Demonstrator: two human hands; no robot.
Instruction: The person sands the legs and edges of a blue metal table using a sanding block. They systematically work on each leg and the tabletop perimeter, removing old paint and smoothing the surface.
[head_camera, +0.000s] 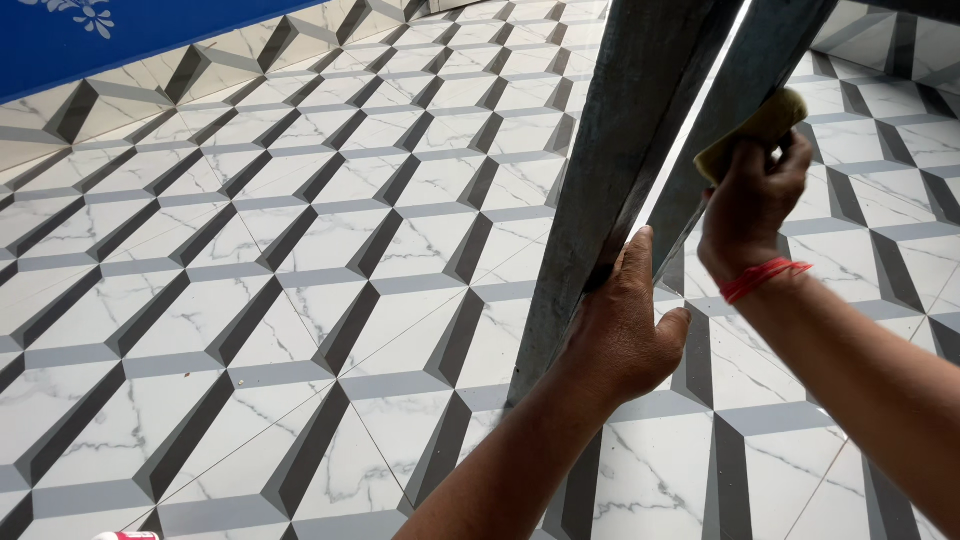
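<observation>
Two hands worked right of centre: left hand (622, 335) curled around a grey bar (610, 170), right hand (752, 205) fingers clenched on a yellow pad (760, 128).

Grey bars (620, 170), yellow sponge (757, 130), marble-cube floor (250, 300).

Two slanted metal bars (640, 150) side by side above floor (250, 300), left hand (620, 330) on left bar, right hand (750, 200) pressing sponge (755, 130) on right bar
</observation>
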